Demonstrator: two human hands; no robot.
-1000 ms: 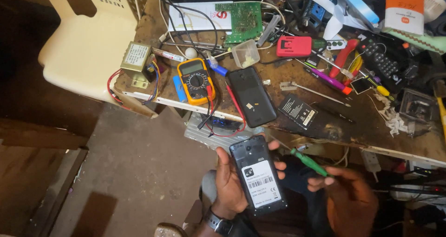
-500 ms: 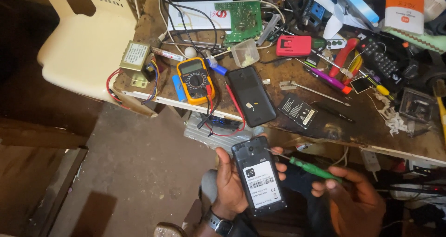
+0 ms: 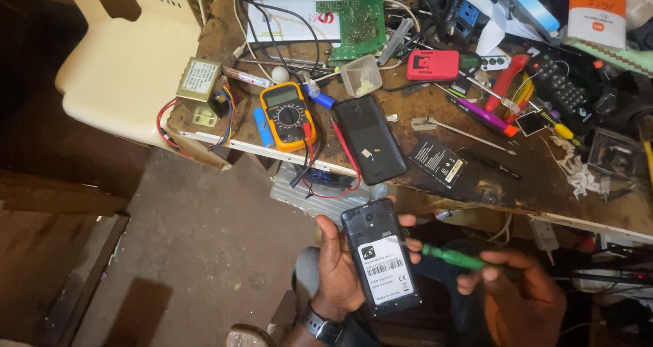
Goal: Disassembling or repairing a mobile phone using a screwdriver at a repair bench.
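My left hand [image 3: 338, 269] holds a black phone [image 3: 379, 255] with its back cover off, a white label showing in the battery bay. My right hand [image 3: 520, 299] grips a green-handled screwdriver [image 3: 452, 257] whose tip points at the phone's right edge. Both hands are below the front edge of the workbench [image 3: 476, 191]. The phone's black back cover [image 3: 371, 138] lies on the bench above, and a black battery [image 3: 437, 161] lies to its right.
A yellow multimeter [image 3: 288, 115] with red leads, a small transformer [image 3: 198, 82], a green circuit board [image 3: 357, 24], a red box [image 3: 433, 65], a remote control [image 3: 561, 89] and several tools crowd the bench. A cream plastic chair [image 3: 129, 68] stands at left, concrete floor below.
The phone has tilted slightly and moved a little lower right in my left hand. My right hand brought the screwdriver tip in from the right, close to the phone's edge.
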